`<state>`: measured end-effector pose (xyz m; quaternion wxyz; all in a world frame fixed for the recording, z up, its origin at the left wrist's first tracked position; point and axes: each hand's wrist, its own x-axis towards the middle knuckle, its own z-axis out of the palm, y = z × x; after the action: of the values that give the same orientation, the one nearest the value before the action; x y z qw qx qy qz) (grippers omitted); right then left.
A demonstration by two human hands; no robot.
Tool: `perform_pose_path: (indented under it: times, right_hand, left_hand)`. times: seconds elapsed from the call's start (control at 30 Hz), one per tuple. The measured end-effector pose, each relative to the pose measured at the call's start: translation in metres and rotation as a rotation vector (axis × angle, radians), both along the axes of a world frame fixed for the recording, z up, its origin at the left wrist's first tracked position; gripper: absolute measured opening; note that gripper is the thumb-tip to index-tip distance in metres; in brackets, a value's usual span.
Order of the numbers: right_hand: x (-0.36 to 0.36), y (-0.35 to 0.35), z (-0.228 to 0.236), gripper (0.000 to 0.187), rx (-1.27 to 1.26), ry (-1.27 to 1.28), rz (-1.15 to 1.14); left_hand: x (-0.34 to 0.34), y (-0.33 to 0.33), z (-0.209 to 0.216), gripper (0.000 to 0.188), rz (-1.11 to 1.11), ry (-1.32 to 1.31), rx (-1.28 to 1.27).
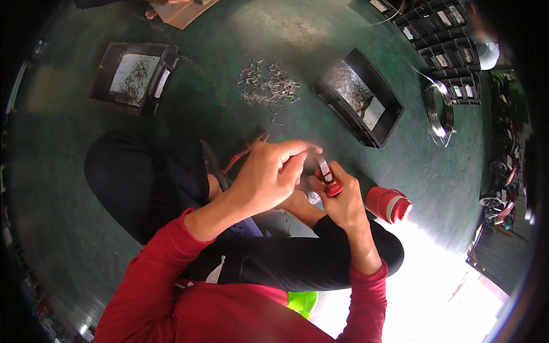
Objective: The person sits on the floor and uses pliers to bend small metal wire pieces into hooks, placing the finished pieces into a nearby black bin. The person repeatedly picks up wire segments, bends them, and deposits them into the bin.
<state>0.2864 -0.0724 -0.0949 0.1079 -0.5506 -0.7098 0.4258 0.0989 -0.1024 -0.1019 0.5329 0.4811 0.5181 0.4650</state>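
My right hand (345,200) is closed around a pair of red-handled pliers (325,171), whose metal jaws point up and away from me. Close to the jaws, my left hand (267,174) is closed, thumb and forefinger pinched together at the tip of the tool. Whatever sits between those fingers is too small to make out. Beside the left wrist, a second red-handled tool (235,160) lies partly hidden. Beyond both hands, a loose pile of bent wire hooks (269,84) lies on the green floor.
Black crates holding thin wire pieces stand at the far left (100,94) and right (394,108). A wire coil (448,111) lies near stacked black crates (443,43), with another person beside them. A red round container (378,201) is by my right knee. Cardboard (183,12) lies at the far edge.
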Motion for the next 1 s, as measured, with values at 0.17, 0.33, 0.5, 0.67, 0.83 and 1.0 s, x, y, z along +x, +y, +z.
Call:
perform_pose_path:
  times: [0.17,0.33,0.5,0.67,0.83,1.0]
  right_hand:
    - [-0.001,-0.001,-0.005,0.022,0.087,-0.035,-0.003]
    - [-0.003,-0.001,-0.013,0.023,0.169,-0.016,-0.003]
    - [-0.004,-0.001,-0.017,0.022,0.208,-0.021,-0.017]
    - [-0.005,-0.004,-0.019,0.022,0.225,-0.026,-0.042]
    - [-0.004,-0.005,-0.024,0.021,0.292,-0.061,-0.035]
    - [0.003,0.006,-0.016,0.024,0.133,0.074,0.003]
  left_hand:
    - [0.004,-0.002,0.000,0.025,0.035,0.011,-0.029]
    - [0.008,-0.006,0.001,0.025,0.067,-0.017,-0.049]
    - [0.010,-0.007,0.002,0.025,0.089,-0.065,-0.066]
    - [0.012,-0.008,0.003,0.026,0.102,-0.072,-0.092]
    - [0.012,-0.008,0.001,0.027,0.086,-0.065,-0.083]
    - [0.002,0.003,-0.002,0.030,-0.044,-0.267,-0.149]
